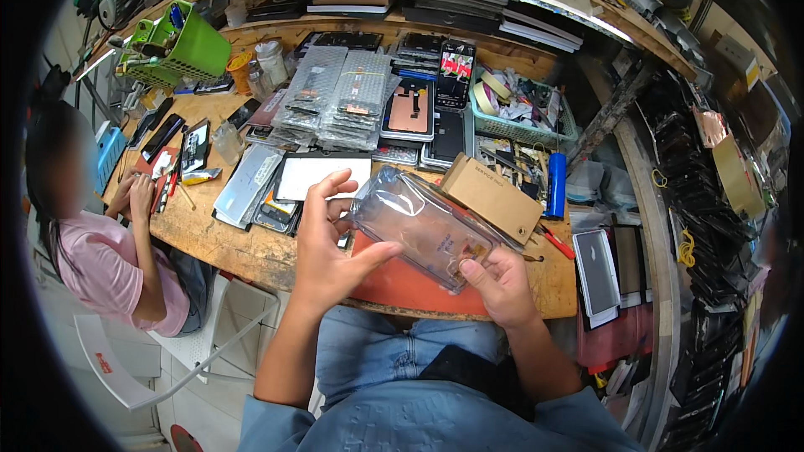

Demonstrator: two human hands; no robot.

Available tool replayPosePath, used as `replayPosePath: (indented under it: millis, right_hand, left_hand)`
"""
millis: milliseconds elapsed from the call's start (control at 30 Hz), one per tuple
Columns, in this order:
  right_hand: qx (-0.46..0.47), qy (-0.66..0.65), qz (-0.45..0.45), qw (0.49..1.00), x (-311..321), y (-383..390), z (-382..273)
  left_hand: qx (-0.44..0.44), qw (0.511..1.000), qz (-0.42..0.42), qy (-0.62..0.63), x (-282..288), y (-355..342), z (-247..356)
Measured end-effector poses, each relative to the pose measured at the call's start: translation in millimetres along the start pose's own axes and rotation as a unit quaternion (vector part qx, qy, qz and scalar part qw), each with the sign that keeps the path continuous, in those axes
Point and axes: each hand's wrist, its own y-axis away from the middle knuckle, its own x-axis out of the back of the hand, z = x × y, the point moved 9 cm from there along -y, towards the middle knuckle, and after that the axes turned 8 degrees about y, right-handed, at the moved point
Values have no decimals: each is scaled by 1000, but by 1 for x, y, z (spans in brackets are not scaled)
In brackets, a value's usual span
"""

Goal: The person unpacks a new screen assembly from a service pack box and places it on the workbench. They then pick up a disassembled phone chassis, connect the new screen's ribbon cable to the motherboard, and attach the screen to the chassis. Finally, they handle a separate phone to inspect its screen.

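My right hand (498,289) grips the lower right end of a clear plastic package (406,218), its thumb pressed on a small part inside. My left hand (327,251) is at the package's left side, fingers apart and thumb stretched out; whether its fingertips touch the plastic is unclear. The package is held tilted above an orange-red mat (385,293) on the wooden bench (213,243). A brown cardboard box (490,192) lies just behind and right of it, and a white flat rectangular thing (314,167) lies behind my left hand.
A co-worker (109,259) sits at left with hands (134,188) on the bench. Bubble-wrapped stacks (335,92), phones (406,109), a basket (519,109) and a green caddy (184,42) stand at the back. A blue cylinder (554,184), red-handled tool (557,243) and dark stacked items (695,276) are right.
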Motion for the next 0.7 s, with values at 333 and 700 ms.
replayPosePath:
  millis: [333,700]
  right_hand:
    - [31,-10,31,999,7,29,30]
    - [-25,-54,17,998,-9,21,19]
  left_hand:
    - [224,922,81,304,4,4,-65]
    - [260,924,5,279,0,25,-87]
